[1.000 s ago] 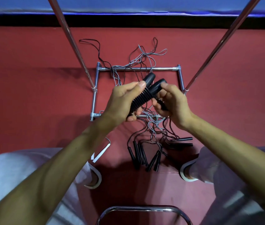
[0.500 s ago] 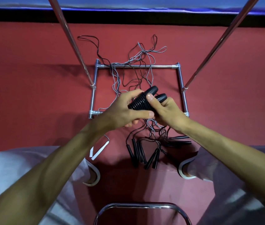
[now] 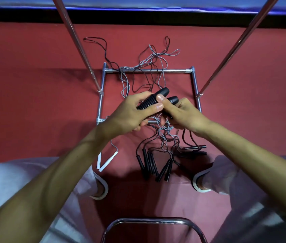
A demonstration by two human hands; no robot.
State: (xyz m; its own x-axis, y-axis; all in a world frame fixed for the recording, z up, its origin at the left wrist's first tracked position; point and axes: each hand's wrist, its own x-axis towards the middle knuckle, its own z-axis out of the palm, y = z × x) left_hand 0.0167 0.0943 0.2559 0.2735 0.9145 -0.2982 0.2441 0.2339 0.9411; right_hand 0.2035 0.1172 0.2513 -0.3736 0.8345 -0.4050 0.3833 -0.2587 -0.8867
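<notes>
A red floor (image 3: 33,102) fills most of the head view, with a dark band along its far edge at 12 o'clock. The person's legs in pale trousers (image 3: 7,181) come in from 8 and 4 o'clock, each ending in a white-edged shoe (image 3: 101,192). Two slanted metal poles (image 3: 75,44) run down from 11 and 1 o'clock to a square metal frame (image 3: 152,71) that lies on the floor just above centre. A curved chrome tube (image 3: 152,220) sits at 6 o'clock.

A tangle of grey and black cords (image 3: 149,62) drapes over the frame's far bar and trails back toward 6 o'clock, where it ends in a cluster of slim black grips (image 3: 149,163) lying on the floor between the feet.

The left hand (image 3: 130,116) and right hand (image 3: 184,114) meet just above centre, over the frame's near bar. Between them are the black ribbed handles (image 3: 149,102), a pair held side by side with their smooth ends pointing toward 1 o'clock. The left hand's fingers wrap round the ribbed part, thumb laid across it. The right hand's thumb presses on the same spot, touching the left thumb, and its fingers curl underneath the pair.

Two white grips (image 3: 106,161) lie at 8 o'clock beside the left shoe, one tied to a grey cord.
</notes>
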